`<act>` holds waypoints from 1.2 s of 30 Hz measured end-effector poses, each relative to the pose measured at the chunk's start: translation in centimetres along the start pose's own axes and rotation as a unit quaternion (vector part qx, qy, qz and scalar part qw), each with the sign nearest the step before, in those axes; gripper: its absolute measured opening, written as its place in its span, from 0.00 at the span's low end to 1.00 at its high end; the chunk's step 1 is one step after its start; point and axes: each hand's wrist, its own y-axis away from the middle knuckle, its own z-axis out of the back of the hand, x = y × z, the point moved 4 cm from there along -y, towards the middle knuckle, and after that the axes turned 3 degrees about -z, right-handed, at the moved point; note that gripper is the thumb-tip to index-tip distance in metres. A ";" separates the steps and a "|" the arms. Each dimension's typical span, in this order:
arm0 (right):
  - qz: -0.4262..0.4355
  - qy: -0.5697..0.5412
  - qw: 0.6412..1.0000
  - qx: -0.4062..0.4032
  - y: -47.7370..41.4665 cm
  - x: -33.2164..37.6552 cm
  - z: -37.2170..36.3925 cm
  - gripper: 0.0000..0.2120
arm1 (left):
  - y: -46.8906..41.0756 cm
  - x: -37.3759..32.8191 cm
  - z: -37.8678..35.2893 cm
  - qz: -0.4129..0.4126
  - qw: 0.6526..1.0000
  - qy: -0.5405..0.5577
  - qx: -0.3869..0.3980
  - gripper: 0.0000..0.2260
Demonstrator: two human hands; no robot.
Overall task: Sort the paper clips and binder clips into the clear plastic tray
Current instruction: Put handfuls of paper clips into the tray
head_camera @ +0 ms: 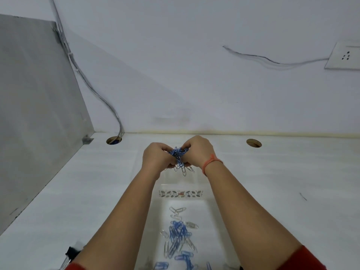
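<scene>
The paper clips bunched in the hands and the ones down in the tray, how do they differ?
The held clips form one tangled clump, lifted and gripped by the left hand and right hand; the tray clips lie loose and spread flat in the clear tray. Both groups mix blue and silver.

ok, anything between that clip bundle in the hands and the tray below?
Nothing visible. Both the left hand and right hand hold the tangled paper clips above the clear tray; only open air lies between.

Two hands (155, 158), one clear tray (181, 193), two desk holes (253, 143), clips too tangled to count.
</scene>
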 end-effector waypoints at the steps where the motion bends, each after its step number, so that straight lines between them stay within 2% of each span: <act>1: -0.014 -0.005 1.000 0.010 -1.1 -0.3 -0.4 0.11 | -1.1 0.4 -0.3 0.009 1.000 -0.003 0.006 0.14; 4: -0.056 -0.024 0.997 0.051 -3.1 -1.0 -1.5 0.09 | -3.1 1.1 -1.1 0.030 0.998 -0.027 0.047 0.13; 8: -0.107 -0.002 0.987 0.118 -4.3 -1.1 -2.3 0.05 | -4.8 1.7 -1.3 0.063 0.993 -0.050 0.084 0.17; 12: -0.111 0.056 0.988 0.096 -4.9 -1.7 -2.2 0.12 | -5.4 2.0 -0.6 0.061 0.996 -0.044 0.046 0.13; 14: -0.097 0.060 0.991 0.070 -4.8 -1.9 -2.1 0.06 | -5.3 2.0 -0.6 0.052 0.997 -0.048 0.034 0.13; 15: -0.093 0.048 0.993 0.063 -4.6 -2.0 -2.1 0.07 | -5.2 2.0 -0.6 0.046 0.997 -0.050 0.028 0.14; 20: -0.078 -0.010 0.990 0.116 -2.4 -1.1 -2.0 0.11 | -3.8 2.0 -0.5 0.038 0.998 -0.046 -0.008 0.14; 23: -0.081 -0.017 0.991 0.101 -1.6 -1.0 -2.0 0.11 | -2.6 2.4 0.1 0.042 0.998 -0.030 -0.034 0.13; 28: -0.076 -0.067 0.994 0.032 0.3 -1.6 -1.4 0.08 | -1.2 2.6 0.3 0.031 0.999 -0.025 -0.028 0.14; 33: -0.044 -0.121 0.991 -0.031 3.9 -2.1 -0.1 0.15 | 1.8 1.8 0.1 -0.027 0.999 -0.022 -0.027 0.14; 36: -0.024 -0.099 0.995 -0.016 7.8 -2.9 0.0 0.11 | 6.1 2.1 -0.2 -0.065 0.997 -0.038 -0.017 0.12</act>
